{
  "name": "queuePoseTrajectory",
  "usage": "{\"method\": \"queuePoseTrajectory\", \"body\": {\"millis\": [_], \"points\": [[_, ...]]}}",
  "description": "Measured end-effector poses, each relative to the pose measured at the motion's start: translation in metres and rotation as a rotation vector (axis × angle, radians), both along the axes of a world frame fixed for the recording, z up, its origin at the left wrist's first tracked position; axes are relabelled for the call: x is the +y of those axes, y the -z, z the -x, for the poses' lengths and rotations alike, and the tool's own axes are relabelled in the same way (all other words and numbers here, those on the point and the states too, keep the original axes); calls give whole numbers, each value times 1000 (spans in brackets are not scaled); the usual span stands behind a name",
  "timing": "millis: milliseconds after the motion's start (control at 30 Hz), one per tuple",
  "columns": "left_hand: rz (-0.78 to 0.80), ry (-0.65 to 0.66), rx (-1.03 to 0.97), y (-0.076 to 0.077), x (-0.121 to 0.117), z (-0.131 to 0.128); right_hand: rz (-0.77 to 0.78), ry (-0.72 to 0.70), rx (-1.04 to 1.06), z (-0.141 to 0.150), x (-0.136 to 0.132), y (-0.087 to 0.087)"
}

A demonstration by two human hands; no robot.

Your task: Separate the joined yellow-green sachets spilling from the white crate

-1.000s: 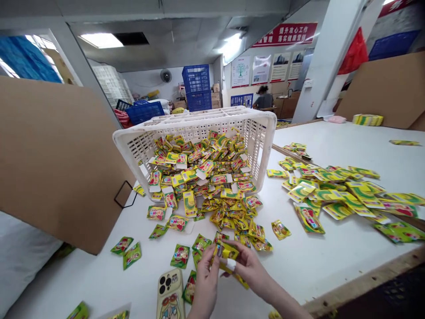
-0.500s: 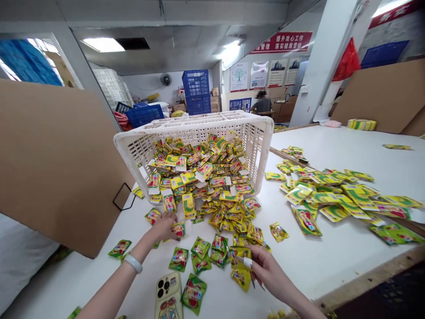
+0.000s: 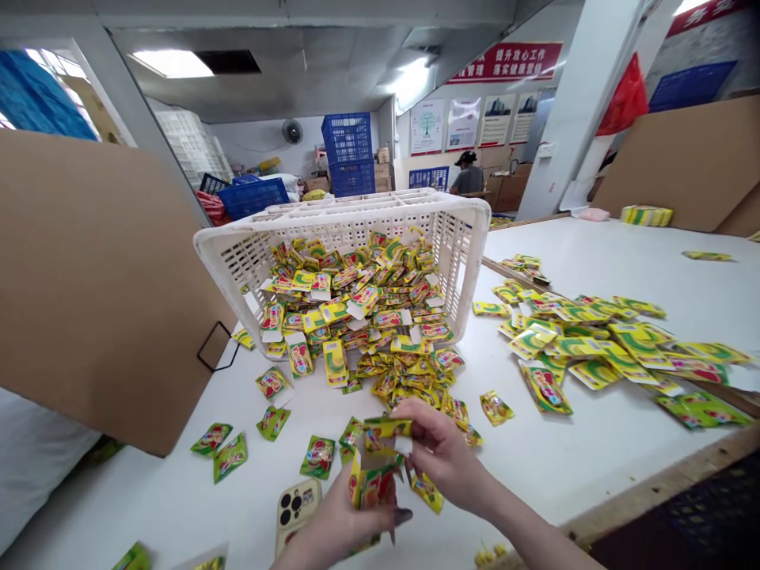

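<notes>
The left hand (image 3: 341, 518) grips a small printed box (image 3: 375, 484), its mouth turned up, while the right hand (image 3: 448, 455) pinches a yellow sachet (image 3: 380, 432) just above that mouth; whether its lower edge is inside cannot be told. Keeping the box walls bowed apart and the sachet flat and square to the opening should prevent snagging. Another yellow sachet (image 3: 428, 495) lies below the right hand, and a phone (image 3: 292, 507) close beside the left one crowds its elbow room on the bench (image 3: 522, 483). Loose green sachets (image 3: 317, 457) lie around. Farther off, a mound of yellow sachets (image 3: 409, 389) sits before a tipped white crate (image 3: 472, 273) full of boxes, blocking a straight reach into it.
</notes>
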State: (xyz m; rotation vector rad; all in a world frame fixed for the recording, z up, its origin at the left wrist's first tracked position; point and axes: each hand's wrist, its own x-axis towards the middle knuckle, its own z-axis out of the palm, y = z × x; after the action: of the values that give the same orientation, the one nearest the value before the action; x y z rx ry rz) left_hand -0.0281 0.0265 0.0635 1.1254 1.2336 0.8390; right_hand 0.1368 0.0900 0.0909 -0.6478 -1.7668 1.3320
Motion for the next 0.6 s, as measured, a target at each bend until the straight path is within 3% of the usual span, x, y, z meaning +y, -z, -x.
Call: {"method": "queuePoseTrajectory", "body": {"millis": [100, 200, 367, 433, 533, 600], "points": [[16, -6, 114, -3, -3, -6, -255, -49, -308, -7, -1, -11], [0, 26, 105, 1, -3, -9, -369, -115, -563, -15, -4, -25], [10, 55, -40, 18, -6, -17, -473, -318, -713, -23, -7, -40], [56, 76, -49, 21, -9, -18, -401, -317, -674, -27, -6, -36], [59, 79, -50, 21, -12, -17, -284, -170, -600, -30, -5, -17], [71, 120, -84, 19, -13, -16, -289, -83, -558, -29, -8, -3]]}}
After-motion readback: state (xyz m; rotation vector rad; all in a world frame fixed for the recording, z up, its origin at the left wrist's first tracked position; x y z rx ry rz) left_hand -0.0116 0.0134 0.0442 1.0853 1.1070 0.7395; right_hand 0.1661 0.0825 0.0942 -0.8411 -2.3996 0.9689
